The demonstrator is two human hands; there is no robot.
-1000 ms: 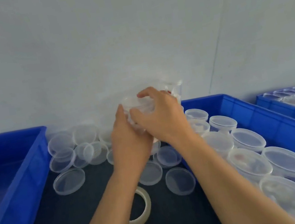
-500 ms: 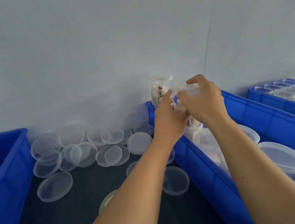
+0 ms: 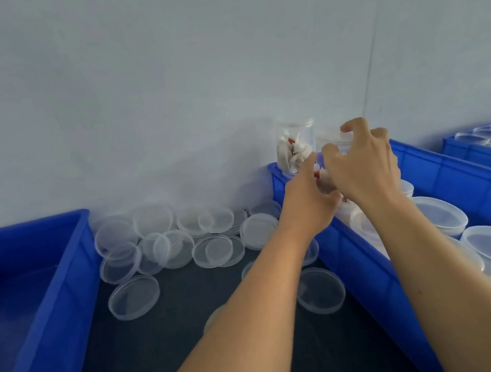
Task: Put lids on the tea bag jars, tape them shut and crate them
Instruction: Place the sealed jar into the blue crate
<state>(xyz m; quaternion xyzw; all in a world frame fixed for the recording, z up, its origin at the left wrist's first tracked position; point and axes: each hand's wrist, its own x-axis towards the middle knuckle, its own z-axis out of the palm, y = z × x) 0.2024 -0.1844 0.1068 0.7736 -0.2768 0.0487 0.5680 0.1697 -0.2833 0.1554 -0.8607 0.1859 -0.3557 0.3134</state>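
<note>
Three blue crates (image 3: 451, 180) showed: one at the left edge, two at right. Roughly fifteen loose lids (image 3: 134, 297) lay at centre. Both arms reached toward upper right; the right hand (image 3: 364, 166) and left hand (image 3: 312, 204) curled around a lidded jar (image 3: 332, 142) above the middle crate's far corner.

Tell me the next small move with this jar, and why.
Probably lower the jar into the right crate beside the stacked jar: both hands, left and right, hold it above that back corner, lid already on.
</note>
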